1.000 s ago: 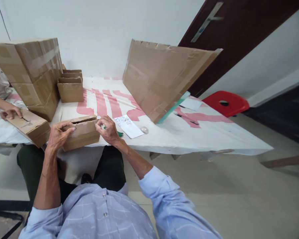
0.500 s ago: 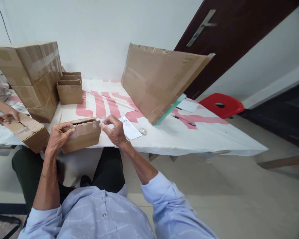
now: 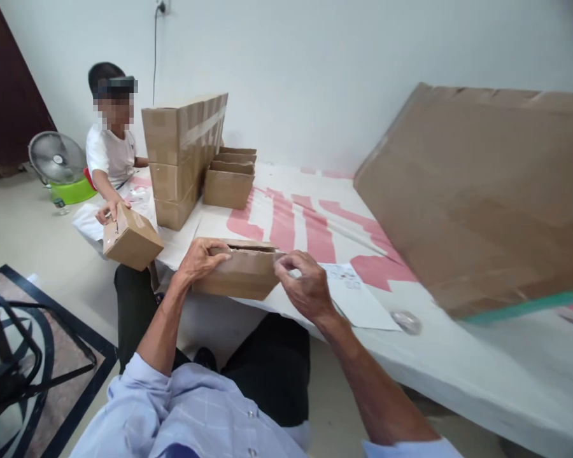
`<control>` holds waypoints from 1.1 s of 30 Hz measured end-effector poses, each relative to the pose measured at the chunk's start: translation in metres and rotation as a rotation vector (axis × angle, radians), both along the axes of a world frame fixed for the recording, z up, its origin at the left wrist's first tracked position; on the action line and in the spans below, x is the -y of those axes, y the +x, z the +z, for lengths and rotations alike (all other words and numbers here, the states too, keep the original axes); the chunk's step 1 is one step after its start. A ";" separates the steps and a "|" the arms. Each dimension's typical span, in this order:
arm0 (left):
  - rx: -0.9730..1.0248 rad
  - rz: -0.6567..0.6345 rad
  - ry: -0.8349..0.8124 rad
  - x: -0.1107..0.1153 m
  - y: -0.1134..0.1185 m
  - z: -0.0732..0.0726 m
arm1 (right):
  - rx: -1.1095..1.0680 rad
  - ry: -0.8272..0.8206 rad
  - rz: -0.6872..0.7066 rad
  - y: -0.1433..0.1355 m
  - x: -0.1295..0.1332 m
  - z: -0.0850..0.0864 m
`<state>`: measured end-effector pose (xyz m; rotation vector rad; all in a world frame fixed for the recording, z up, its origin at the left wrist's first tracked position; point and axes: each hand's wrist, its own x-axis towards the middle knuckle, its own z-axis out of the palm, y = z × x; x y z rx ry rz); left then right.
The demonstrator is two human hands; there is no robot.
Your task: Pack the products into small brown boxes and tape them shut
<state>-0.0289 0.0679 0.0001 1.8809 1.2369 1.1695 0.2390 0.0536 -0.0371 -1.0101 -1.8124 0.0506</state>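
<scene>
A small brown cardboard box [image 3: 239, 275] with a narrow gap along its top lies at the table's front edge. Its left end is gripped by my left hand [image 3: 202, 259], the thumb on the near side by the gap. At the box's top right corner is my right hand [image 3: 305, 284], thumb and forefinger pinched together; what they hold, if anything, is too small to name. A printed white sheet [image 3: 363, 305] lies right of that hand, with a small clear roundish object [image 3: 405, 322] on its corner.
At left a person's hand [image 3: 112, 208] holds another box [image 3: 136, 240]. Stacked boxes [image 3: 167, 149] and open boxes [image 3: 229, 187] stand behind. A big cardboard panel [image 3: 487, 197] leans at right. A fan [image 3: 57, 158] stands on the floor.
The view has swung left, bringing the other person and the fan into sight. My hands keep nearly the same hold on the box. The other person's box is now tilted differently.
</scene>
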 end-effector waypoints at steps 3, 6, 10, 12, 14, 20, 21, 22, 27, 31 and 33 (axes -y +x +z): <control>0.008 -0.019 0.002 0.002 -0.002 -0.001 | -0.128 -0.158 0.080 0.003 0.008 0.007; 0.017 -0.036 0.004 0.002 -0.003 -0.001 | -0.250 -0.327 0.100 0.004 0.012 0.010; 0.026 -0.046 0.005 0.002 -0.004 0.000 | -0.382 -0.460 0.108 0.009 0.009 0.008; 0.020 -0.040 0.003 0.003 -0.003 0.000 | -0.427 -0.503 0.127 0.013 0.006 0.006; 0.009 -0.036 0.002 0.003 -0.003 0.000 | -0.467 -0.536 0.138 0.018 0.003 0.003; 0.005 -0.065 -0.002 0.002 -0.002 0.002 | -0.527 -0.629 0.173 0.030 -0.002 -0.001; 0.006 -0.066 -0.003 0.002 -0.002 0.003 | -0.533 -0.641 0.189 0.030 -0.004 0.000; 0.005 -0.068 -0.002 0.002 -0.002 0.004 | -0.541 -0.653 0.208 0.031 -0.005 0.001; -0.014 -0.068 0.002 0.005 -0.005 0.007 | -0.651 -0.662 0.294 0.045 -0.011 0.023; -0.079 -0.046 0.024 0.007 -0.004 0.006 | -0.806 -0.505 0.255 0.071 -0.012 0.051; -0.117 -0.068 0.058 0.007 0.001 0.006 | -0.808 -0.490 0.237 0.074 -0.006 0.060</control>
